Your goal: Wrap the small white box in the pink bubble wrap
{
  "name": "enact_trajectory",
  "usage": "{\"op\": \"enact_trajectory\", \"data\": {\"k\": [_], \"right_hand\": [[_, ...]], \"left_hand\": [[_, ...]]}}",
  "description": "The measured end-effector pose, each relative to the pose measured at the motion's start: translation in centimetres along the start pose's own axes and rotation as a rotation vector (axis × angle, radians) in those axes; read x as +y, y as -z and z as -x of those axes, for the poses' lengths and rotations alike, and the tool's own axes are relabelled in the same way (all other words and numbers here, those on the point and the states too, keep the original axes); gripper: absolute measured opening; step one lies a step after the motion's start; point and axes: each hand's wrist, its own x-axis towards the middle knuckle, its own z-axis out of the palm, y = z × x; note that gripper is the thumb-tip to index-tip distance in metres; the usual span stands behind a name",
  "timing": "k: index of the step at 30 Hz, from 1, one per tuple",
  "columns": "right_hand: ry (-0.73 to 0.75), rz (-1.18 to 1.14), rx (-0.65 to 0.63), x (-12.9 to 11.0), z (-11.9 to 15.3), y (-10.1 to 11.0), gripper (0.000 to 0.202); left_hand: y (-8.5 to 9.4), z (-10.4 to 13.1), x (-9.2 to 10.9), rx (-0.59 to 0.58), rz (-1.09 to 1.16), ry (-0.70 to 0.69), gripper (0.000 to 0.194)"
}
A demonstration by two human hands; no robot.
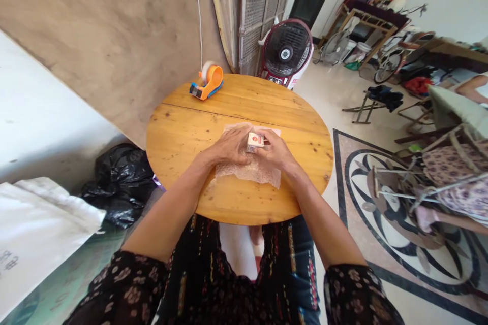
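Small box (254,141): cream-coloured, with a red mark on its top face. It is gripped between both hands over the middle of a sheet of bubble wrap (251,168), which is spread on the round wooden table (198,127).

Right hand (277,151): fingers are closed on the box's right end, thumb on top. Left hand (230,146): laid palm-down against the box's left side, fingers curled about it and pressing into the wrap.

Step in hand, as judged: the box is being seated on the wrap ahead of wrapping; no wrap has been folded over it yet. The next move would call for one hand to be freed so a wrap edge can be lifted, while the box is kept pinned by the other. The near edge of the wrap, just below the grip toward the body, lies free and within easy reach.

Writing: the red mark on the box is too small to be read; no brand can be made out.

Beyond the grip, at the table's far edge and to the left, an orange tape dispenser (208,83) is seen, well apart from the hands. Behind the table a standing fan (286,52) is placed. Down to the left, off the table, a black bag (120,183) lies on the floor.
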Motion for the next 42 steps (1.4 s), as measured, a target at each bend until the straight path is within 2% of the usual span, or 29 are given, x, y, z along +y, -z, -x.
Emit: {"op": "enact_trajectory", "data": {"k": [3,6,10,15,24,29,32,36,42], "right_hand": [[0.052,-0.005,-0.033,0.4,0.4,-0.5,0.062],[0.014,-0.087,-0.039,0.9,0.8,-0.7,0.069],[-0.037,-0.150,-0.054,1.1,1.1,-0.7,0.063],[-0.006,-0.209,-0.062,1.2,1.0,-0.7,0.056],[0.009,-0.108,0.020,1.1,1.1,-1.1,0.058],[0.010,-0.076,-0.018,0.7,1.2,-0.8,0.063],[0.020,-0.141,-0.037,1.1,1.2,-0.8,0.071],[0.035,-0.232,-0.020,1.9,1.2,-1.0,0.081],[0.014,-0.357,-0.020,1.7,1.3,-0.6,0.084]], "left_hand": [[0.0,0.0,0.0,-0.012,-0.005,0.002,0.106],[0.1,-0.1,0.2,-0.010,-0.004,-0.010,0.106],[0.3,0.0,0.3,-0.024,0.003,0.000,0.106],[0.3,0.1,0.2,-0.052,-0.001,0.007,0.108],[0.0,0.2,-0.1,-0.028,0.008,-0.001,0.106],[0.2,0.2,0.1,0.002,0.017,-0.033,0.101],[0.4,0.3,0.4,0.026,0.036,-0.062,0.094],[0.5,0.3,0.5,0.038,0.054,-0.063,0.101],[1.1,0.7,1.3,0.060,0.088,-0.079,0.095]]}}
